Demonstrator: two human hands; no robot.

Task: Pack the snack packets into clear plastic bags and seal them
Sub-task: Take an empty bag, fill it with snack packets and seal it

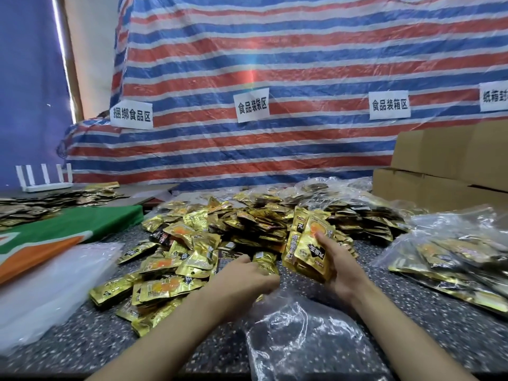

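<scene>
My right hand (334, 266) is clamped round a stack of gold foil snack packets (308, 243), held on edge and squared up, thumb across the front face. I judge the upright hold is there so the stack slides into a bag as one block instead of fanning out. My left hand (247, 276) sits just beside it, fingers curled over a single gold foil packet (265, 259) at the near edge of the loose heap of gold packets (220, 224), apparently to add it to the stack. The heap spreads across the middle of the dark speckled table (137, 339), within reach of both hands, which makes picking quick.

Directly below my wrists lies a crumpled clear plastic bag (299, 334), empty as far as I can tell; I cannot make out where its mouth is. I think it is placed there so the stack has only a short way to travel. It is not yet filled or sealed.

To the right, filled clear bags of packets (453, 257) lie overlapping, apart from the loose heap, likely so done work does not mix with undone. On the left a pile of flat clear bags (46, 284) lies as supply, just beside a green and orange cloth (68, 229). Brown cardboard boxes (439, 174) stand behind the filled bags, probably for a later stage.
</scene>
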